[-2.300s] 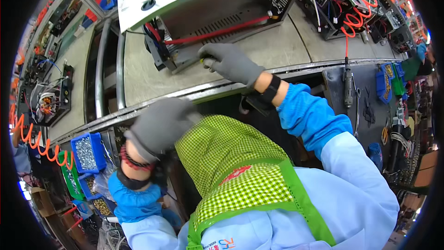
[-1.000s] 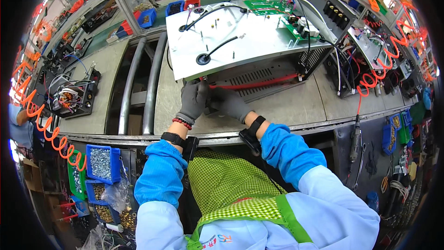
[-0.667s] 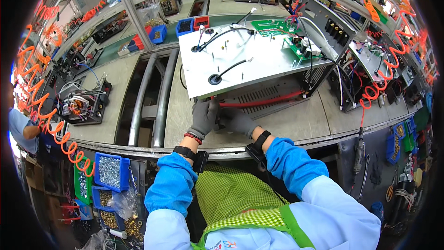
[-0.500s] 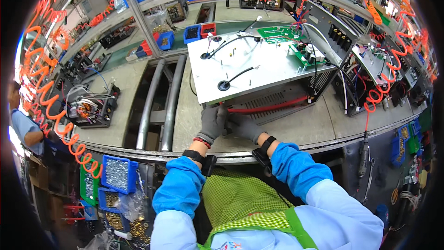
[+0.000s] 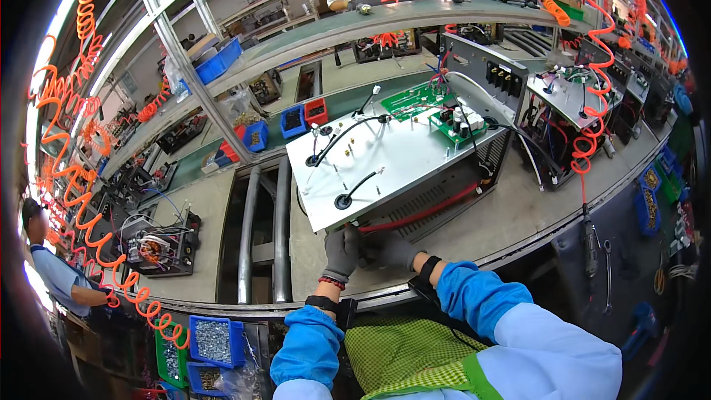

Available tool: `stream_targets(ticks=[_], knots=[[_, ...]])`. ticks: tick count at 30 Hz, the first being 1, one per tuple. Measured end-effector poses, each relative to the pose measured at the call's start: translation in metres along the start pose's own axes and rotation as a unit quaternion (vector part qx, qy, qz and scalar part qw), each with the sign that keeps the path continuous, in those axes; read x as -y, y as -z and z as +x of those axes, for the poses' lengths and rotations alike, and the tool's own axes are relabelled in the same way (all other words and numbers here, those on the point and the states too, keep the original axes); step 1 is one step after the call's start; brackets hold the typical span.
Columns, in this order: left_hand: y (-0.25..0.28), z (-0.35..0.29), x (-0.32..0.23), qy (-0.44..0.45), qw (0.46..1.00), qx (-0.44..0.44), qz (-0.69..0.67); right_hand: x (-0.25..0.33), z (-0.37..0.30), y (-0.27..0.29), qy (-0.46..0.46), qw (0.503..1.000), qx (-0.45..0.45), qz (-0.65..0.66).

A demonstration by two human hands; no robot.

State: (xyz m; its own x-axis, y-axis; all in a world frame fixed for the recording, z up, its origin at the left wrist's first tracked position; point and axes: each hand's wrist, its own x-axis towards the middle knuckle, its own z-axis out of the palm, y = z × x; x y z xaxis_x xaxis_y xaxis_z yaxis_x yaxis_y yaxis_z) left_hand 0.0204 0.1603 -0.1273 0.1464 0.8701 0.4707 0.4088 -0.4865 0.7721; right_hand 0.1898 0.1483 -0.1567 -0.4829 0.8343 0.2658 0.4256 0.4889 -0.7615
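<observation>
– Where's the metal chassis (image 5: 424, 196)?
– On the bench (image 5: 478, 231), centre of the frame, white panel (image 5: 396, 161) on top.
– And the hands?
– The gloved left hand (image 5: 341, 252), fingers curled, is at its lower-left corner; the right hand (image 5: 394, 250) is just beside, near the red cable (image 5: 426, 215).
– Gripping anything?
– I can't tell; the fingertips are hidden.

The chassis (image 5: 407, 157) stands on the bench (image 5: 498, 221); from it, rollers (image 5: 282, 233) lie at eight o'clock, a second chassis (image 5: 557, 107) at two, two bins (image 5: 294, 131) (side by side) at ten.
</observation>
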Motion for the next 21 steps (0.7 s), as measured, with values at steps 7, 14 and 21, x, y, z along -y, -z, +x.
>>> stream_targets(ticks=[7, 14, 21], knots=[[0.005, 0.0, 0.01, 0.012, 0.999, -0.024, 0.033, 0.034, 0.0, 0.009, -0.122, 0.99, 0.018, -0.073], [-0.001, 0.001, 0.001, -0.047, 0.997, -0.048, 0.029, 0.021, -0.003, 0.007, -0.025, 0.999, 0.015, -0.022], [0.003, 0.0, -0.002, 0.003, 0.999, -0.025, 0.021, 0.024, 0.002, 0.005, -0.048, 0.986, 0.056, -0.148]])
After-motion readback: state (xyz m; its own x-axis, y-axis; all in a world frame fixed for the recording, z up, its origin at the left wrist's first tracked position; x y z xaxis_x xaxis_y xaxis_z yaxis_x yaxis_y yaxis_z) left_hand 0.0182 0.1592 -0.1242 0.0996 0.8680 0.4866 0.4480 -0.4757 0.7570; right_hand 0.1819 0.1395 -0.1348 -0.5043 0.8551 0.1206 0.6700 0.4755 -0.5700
